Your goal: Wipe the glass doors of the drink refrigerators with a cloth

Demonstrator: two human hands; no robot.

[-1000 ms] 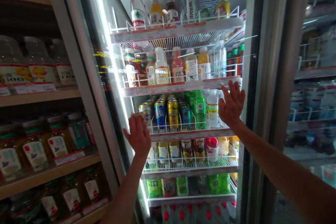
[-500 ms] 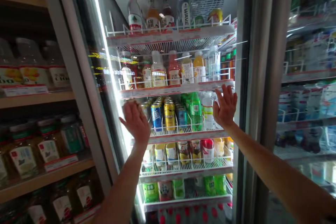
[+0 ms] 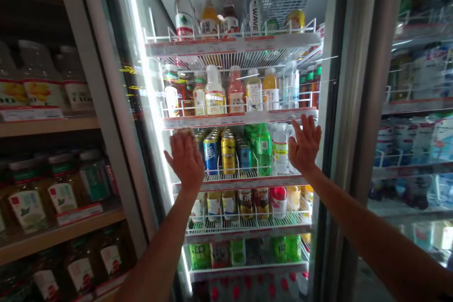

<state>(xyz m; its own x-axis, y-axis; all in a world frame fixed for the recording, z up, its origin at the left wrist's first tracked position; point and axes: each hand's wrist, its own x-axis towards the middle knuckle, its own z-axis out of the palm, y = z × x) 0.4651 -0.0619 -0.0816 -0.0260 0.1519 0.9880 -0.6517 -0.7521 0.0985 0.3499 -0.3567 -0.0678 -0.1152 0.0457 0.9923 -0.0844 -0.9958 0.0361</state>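
Note:
My left hand [image 3: 187, 160] is raised with fingers stretched up and holds nothing. It shows in front of the third shelf's left end, beside a blue can [image 3: 211, 155] and a gold can [image 3: 228, 155]. My right hand [image 3: 306, 146], also raised and empty, has its fingers spread. Nearest to it are a clear bottle with a yellow-green label [image 3: 281, 151] and a green bottle [image 3: 263, 148]. Both palms face the lit drinks fridge. Whether either hand touches anything cannot be made out.
Above stands a row of juice bottles [image 3: 214, 92], and higher still a bottle marked WAVE [image 3: 253, 9]. Lower shelves hold cans [image 3: 228, 205] and green packs [image 3: 200, 255]. At left are wooden shelves [image 3: 49, 127] of bottles; at right, a metal frame [image 3: 368, 80] and another fridge.
Both hands keep nearly the same raised pose. The left hand has shifted slightly right in the picture. The camera view has moved a little.

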